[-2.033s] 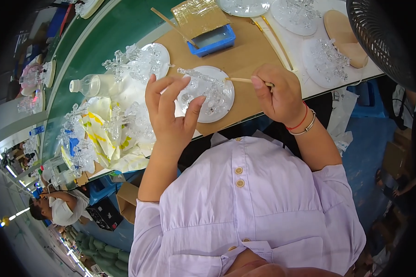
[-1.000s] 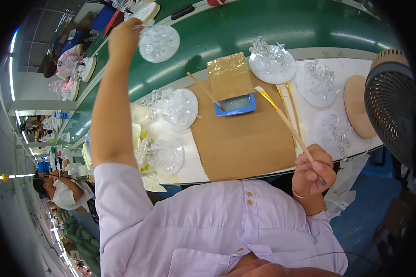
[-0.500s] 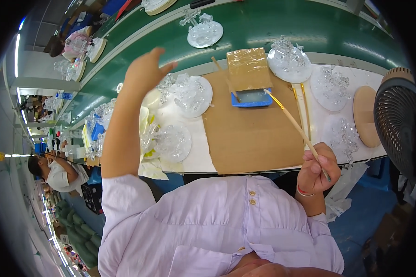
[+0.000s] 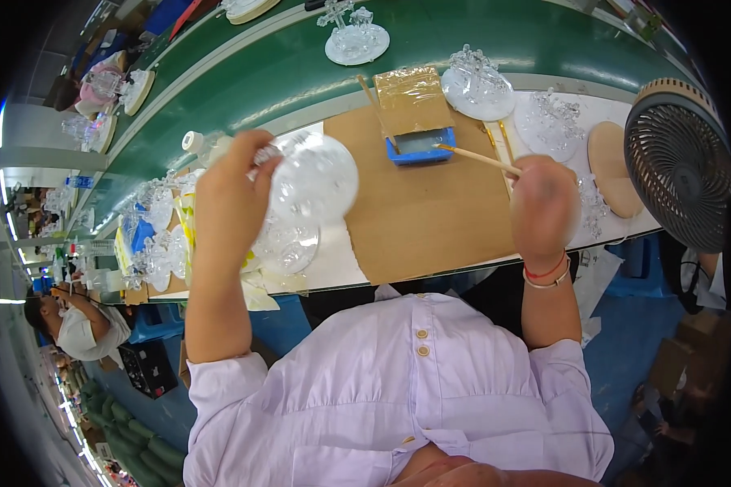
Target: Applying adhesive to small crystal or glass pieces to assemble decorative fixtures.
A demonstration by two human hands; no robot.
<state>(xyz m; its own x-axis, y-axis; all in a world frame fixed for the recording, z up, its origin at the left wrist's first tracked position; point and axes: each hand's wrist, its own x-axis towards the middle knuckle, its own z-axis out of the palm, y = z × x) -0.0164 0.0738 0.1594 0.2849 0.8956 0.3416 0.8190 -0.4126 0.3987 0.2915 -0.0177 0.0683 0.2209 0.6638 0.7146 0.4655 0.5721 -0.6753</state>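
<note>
My left hand [image 4: 229,201] grips a clear glass disc with a moulded ornament [image 4: 315,177], lifted above the left part of the brown cardboard mat [image 4: 430,211]. Under it lies another clear glass disc [image 4: 288,246] on the white bench. My right hand [image 4: 542,207] is closed around a thin wooden stick [image 4: 477,157], whose tip points left toward a small blue tray [image 4: 420,144] with a brown taped piece behind it. The two hands are apart, with the mat between them.
More glass ornaments on discs stand behind: one [image 4: 477,81] by the blue tray, one [image 4: 357,39] on the green conveyor belt [image 4: 260,77], one [image 4: 551,122] at right. A wooden-rimmed fan [image 4: 679,162] stands far right. Another person [image 4: 77,329] sits at left.
My left hand, which reached out empty over the belt, has come back holding a glass disc over the mat. My right hand with the stick rose toward the blue tray.
</note>
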